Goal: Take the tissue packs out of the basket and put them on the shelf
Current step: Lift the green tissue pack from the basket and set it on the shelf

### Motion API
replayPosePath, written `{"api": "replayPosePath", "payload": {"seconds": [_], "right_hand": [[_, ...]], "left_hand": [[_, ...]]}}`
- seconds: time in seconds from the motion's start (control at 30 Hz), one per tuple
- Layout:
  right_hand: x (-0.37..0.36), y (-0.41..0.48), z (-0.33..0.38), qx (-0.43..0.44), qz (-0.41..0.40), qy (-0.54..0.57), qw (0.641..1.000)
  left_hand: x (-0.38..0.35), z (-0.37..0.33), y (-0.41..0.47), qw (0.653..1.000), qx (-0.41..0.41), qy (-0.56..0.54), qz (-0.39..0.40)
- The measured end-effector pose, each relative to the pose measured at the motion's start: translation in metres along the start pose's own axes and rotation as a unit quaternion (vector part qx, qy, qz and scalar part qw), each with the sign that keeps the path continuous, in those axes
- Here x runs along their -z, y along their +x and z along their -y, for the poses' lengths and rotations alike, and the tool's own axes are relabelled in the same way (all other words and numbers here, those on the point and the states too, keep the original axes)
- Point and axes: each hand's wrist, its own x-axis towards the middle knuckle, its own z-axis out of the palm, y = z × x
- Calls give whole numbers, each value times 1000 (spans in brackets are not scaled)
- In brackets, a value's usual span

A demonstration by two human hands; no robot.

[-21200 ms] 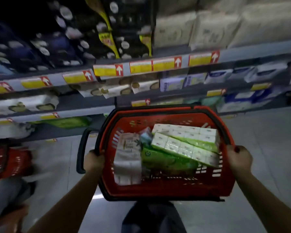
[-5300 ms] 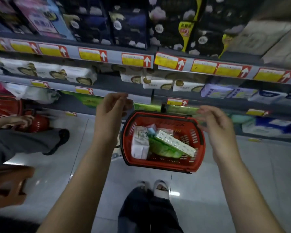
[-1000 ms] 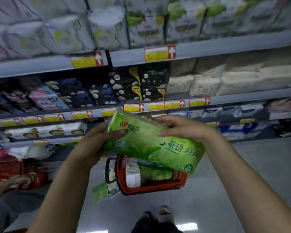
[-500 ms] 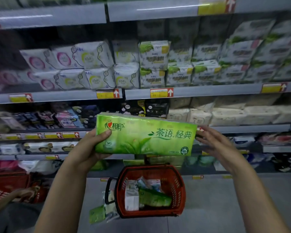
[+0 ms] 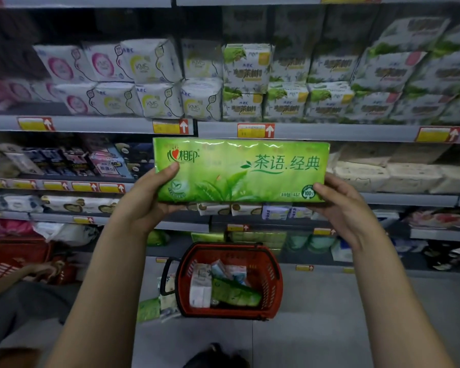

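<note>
A long green tissue pack [image 5: 241,170] is held level in front of the shelves, its printed face toward me. My left hand [image 5: 150,197] grips its left end with the thumb on the front. My right hand [image 5: 340,203] holds the right end from below and behind. The red basket [image 5: 272,274] stands on the floor under the pack. Inside it lie another green tissue pack [image 5: 235,294] and white packs [image 5: 201,285]. The shelf edge [image 5: 329,132] with price tags runs just above the held pack.
Shelves full of packaged goods fill the view ahead, with white and green packs [image 5: 247,83] on the upper level. Small packs [image 5: 149,309] lie on the floor left of the basket. Another person's arm [image 5: 24,274] and red baskets [image 5: 8,257] are at the left.
Both hands have carried the green pack up from over the basket and turned it level. My view has tilted up, and the upper shelves now show.
</note>
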Motion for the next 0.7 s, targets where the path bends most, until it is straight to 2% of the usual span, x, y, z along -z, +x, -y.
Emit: {"api": "replayPosePath", "payload": {"seconds": [0.27, 0.47, 0.7], "right_hand": [[-4, 16, 23, 47, -8, -8, 999], [-24, 38, 40, 78, -19, -61, 995], [-65, 73, 58, 100, -46, -80, 991]], "left_hand": [[9, -13, 15, 996, -74, 5, 53], [16, -24, 47, 995, -90, -37, 1], [38, -67, 82, 992, -105, -67, 35]]}}
